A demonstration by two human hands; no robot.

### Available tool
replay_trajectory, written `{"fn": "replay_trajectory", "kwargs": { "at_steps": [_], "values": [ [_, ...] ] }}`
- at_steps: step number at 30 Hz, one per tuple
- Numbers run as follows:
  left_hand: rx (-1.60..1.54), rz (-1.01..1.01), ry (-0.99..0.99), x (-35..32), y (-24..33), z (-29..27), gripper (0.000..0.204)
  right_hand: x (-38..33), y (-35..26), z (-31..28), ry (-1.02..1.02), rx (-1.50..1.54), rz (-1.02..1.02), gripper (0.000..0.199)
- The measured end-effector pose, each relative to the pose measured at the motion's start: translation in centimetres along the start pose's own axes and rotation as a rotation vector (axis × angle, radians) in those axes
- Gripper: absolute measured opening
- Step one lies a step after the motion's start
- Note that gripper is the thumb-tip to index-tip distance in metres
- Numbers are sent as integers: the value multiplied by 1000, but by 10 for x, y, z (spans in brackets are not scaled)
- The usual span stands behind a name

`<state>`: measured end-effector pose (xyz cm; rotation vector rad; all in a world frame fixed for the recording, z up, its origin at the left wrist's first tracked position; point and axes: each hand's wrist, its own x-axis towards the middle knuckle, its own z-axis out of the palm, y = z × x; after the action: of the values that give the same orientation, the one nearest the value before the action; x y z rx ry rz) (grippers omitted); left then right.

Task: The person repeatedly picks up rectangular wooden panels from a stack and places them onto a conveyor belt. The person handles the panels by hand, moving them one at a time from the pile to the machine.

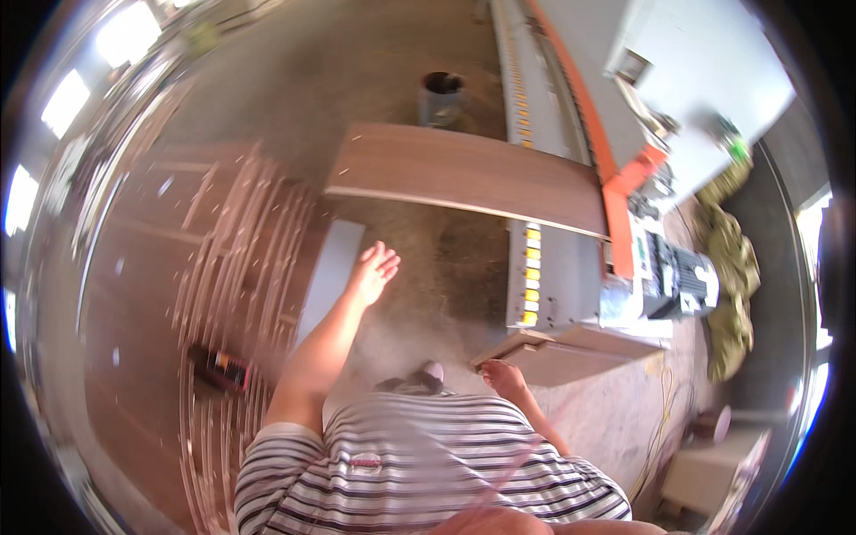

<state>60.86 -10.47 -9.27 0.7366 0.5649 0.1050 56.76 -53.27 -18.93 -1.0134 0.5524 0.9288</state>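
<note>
One long brown board (468, 176) across a machine bed (563, 276)

The long brown board lies flat, its right part over the machine bed and its right end close to an orange guard (619, 218). Its left part reaches out beyond the bed, toward a stack of brown boards (129, 294) (blurred, so the layers cannot be counted). The left hand (375, 272) is released and empty, fingers spread, just beside a grey panel (333, 267) and apart from the long board. The right hand (505, 378), fingers curled, is at the left corner of some low panels (584, 355); whether it grasps that corner or merely lies against it cannot be told.

The step in hand, as judged from this arrangement, is tending the board at the machine, with neither hand upon it. Steadying or guiding it would call for a forward reach to the near edge, and for care over the outlying left end, whose support is not clearly shown.
</note>
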Motion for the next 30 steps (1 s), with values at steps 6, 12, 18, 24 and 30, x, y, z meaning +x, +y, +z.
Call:
{"fn": "replay_trajectory", "kwargs": {
  "at_steps": [6,12,18,24,30],
  "values": [
    [-254,98,-221,51,-11,88,81,-34,12,-33,172,135,-33,17],
    [-475,70,-56,46,-45,118,31,-62,8,-72,105,235,-194,13],
    [-284,30,-19,26,-38,74,21,-101,-96,-63,527,-80,-699,13],
    [-292,81,-38,-63,-4,7,17,-135,-220,-64,1123,-1216,-1138,28],
    [-216,153,-55,-142,40,-25,29,-107,-220,-55,676,-990,-255,62]
  ]
}}
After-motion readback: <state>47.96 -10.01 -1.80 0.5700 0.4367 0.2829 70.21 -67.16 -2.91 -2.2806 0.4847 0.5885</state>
